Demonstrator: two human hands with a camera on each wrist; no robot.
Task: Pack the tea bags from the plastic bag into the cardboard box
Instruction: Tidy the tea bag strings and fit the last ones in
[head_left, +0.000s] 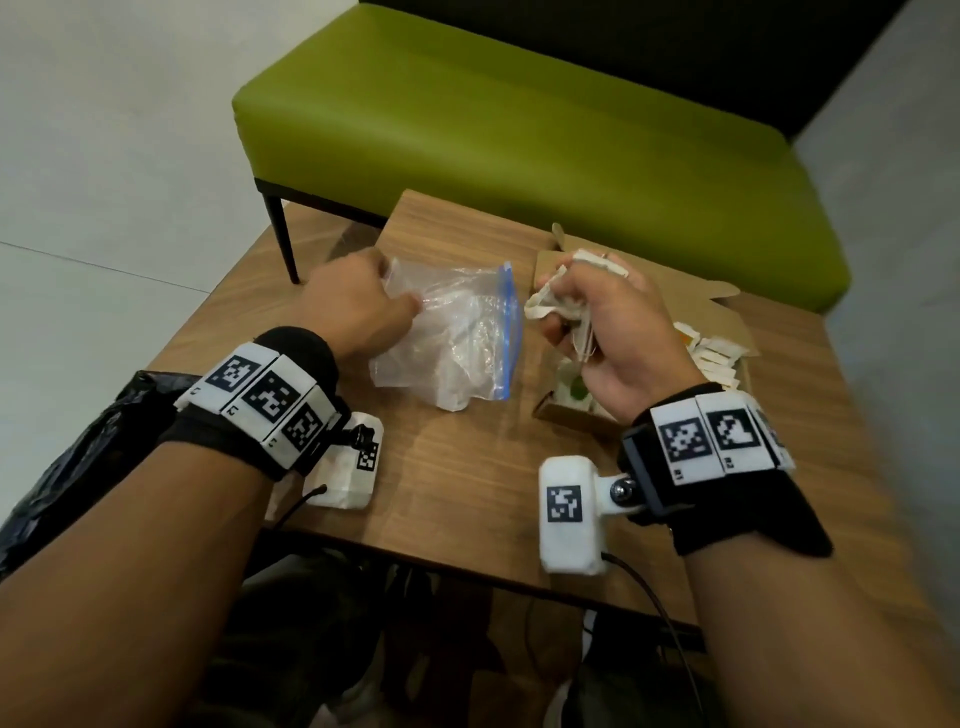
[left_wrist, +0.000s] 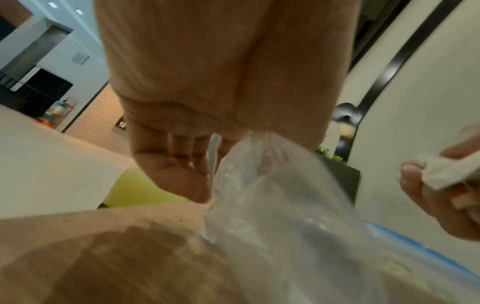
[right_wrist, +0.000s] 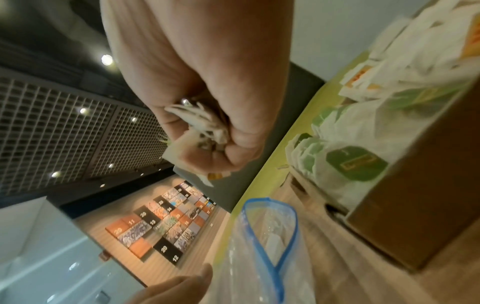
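A clear plastic bag (head_left: 457, 332) with a blue zip rim lies on the wooden table (head_left: 457, 478), its mouth facing the cardboard box (head_left: 571, 415). My left hand (head_left: 358, 301) pinches the bag's closed far end (left_wrist: 259, 156) and lifts it. My right hand (head_left: 597, 322) is curled around a bunch of white tea bags (head_left: 550, 301), held between the bag's mouth and the box. In the right wrist view the tea bags (right_wrist: 197, 127) stick out of my fist, and the open box (right_wrist: 405, 185) holds several white and green packets (right_wrist: 350, 162). The bag (right_wrist: 262, 246) looks nearly empty.
A green padded bench (head_left: 519, 130) stands right behind the table. Something wrapped in black plastic (head_left: 78, 457) lies at the table's left edge under my left forearm. Cables hang below the near table edge.
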